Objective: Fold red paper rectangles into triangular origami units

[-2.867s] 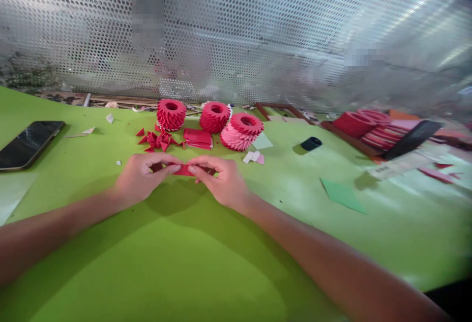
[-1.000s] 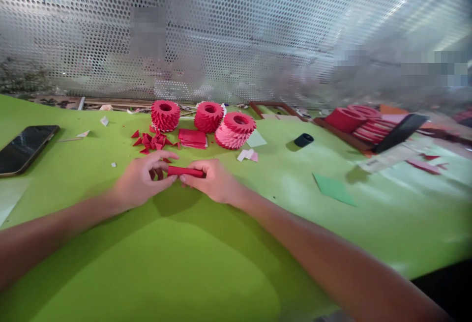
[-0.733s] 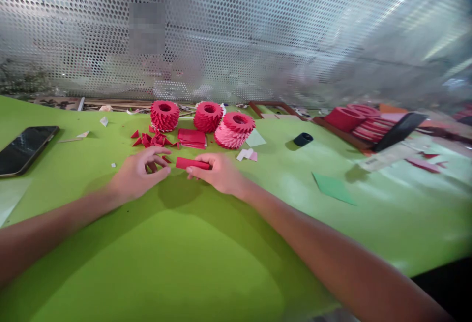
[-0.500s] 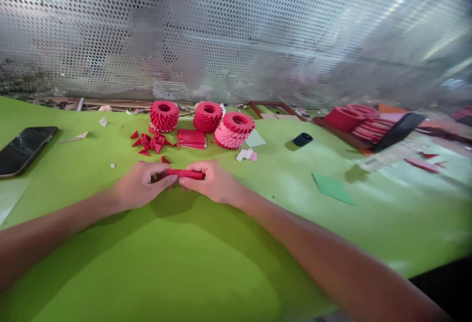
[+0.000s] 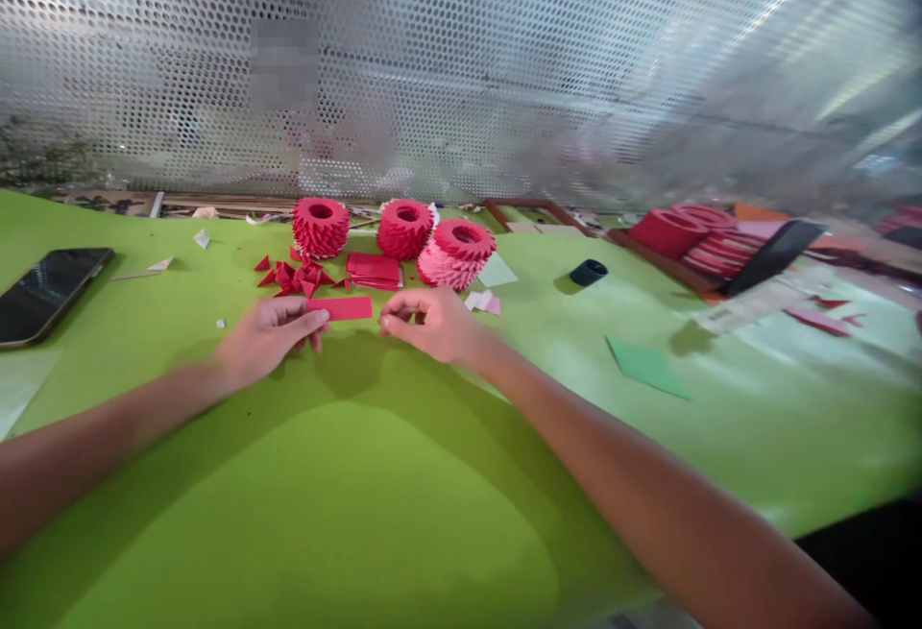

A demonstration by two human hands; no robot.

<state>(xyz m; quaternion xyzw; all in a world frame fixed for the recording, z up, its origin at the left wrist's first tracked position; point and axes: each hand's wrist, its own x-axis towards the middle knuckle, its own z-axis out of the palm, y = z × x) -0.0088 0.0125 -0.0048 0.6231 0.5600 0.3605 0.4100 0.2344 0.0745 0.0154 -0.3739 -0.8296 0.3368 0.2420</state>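
Observation:
My left hand [image 5: 278, 331] is closed on the left end of a folded red paper strip [image 5: 350, 308], thumb on top. The strip is held flat, just above the green table. Off its right end is my right hand [image 5: 424, 322], fingers curled and slightly apart, with nothing visible between them. Beyond my hands lie a heap of folded red paper triangles [image 5: 299, 277] and a stack of red paper rectangles [image 5: 375, 270]. Farther back stand three ring-shaped pieces of folded paper: a red one [image 5: 320, 228], another red one [image 5: 404, 229] and a pink-and-red one [image 5: 458, 254].
A phone [image 5: 50, 293] lies at the left. On the right are a dark cylinder [image 5: 589, 272], a green paper sheet [image 5: 646, 366] and a brown tray [image 5: 659, 262] with red paper pieces. A perforated metal screen [image 5: 461, 62] rises behind the green table [image 5: 303, 514].
The red paper has turned from a narrow edge-on shape to a flat strip. My right hand has let go of it and moved right; both hands have moved slightly away from me.

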